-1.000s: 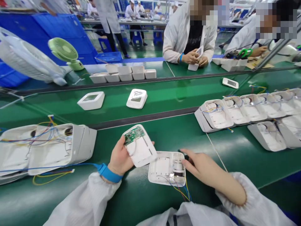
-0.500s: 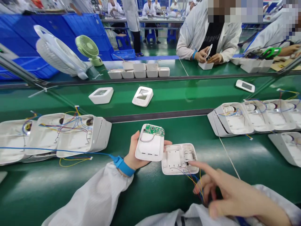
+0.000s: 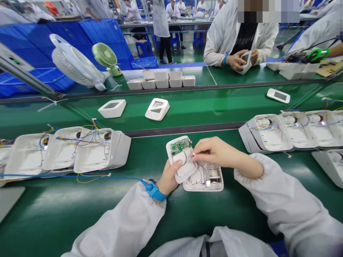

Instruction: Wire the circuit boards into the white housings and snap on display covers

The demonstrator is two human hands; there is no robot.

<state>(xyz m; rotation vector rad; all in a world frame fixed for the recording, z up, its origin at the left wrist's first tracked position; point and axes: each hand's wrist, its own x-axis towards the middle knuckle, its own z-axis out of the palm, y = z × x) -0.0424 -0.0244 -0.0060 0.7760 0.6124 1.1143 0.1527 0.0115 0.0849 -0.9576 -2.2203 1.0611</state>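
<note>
My left hand [image 3: 170, 175], with a blue wrist strap [image 3: 156, 191] behind it, grips a white cover [image 3: 184, 169] by its lower left side, thumb on the inner face. A green circuit board [image 3: 180, 144] sits along the cover's upper end. At the cover's right edge, my right hand [image 3: 211, 152] pinches a small white wire connector [image 3: 193, 155], close to the board. Thin wires run from there down into an open white housing [image 3: 203, 186], which lies on the green bench partly beneath the cover. A dark cylindrical part [image 3: 214, 175] shows inside the housing.
Open white housings with loose wires stand at left [image 3: 92, 157] and right [image 3: 270, 134]. Beyond the black rail [image 3: 184, 129] are finished-looking display units [image 3: 157, 109]. A co-worker [image 3: 241, 39] across the bench handles another unit. The strap's blue cord [image 3: 80, 176] crosses the left side.
My right hand has moved from beside the housing up to the cover's edge and now pinches the connector. The cover has shifted right and tilted over the housing; my left thumb now lies on it.
</note>
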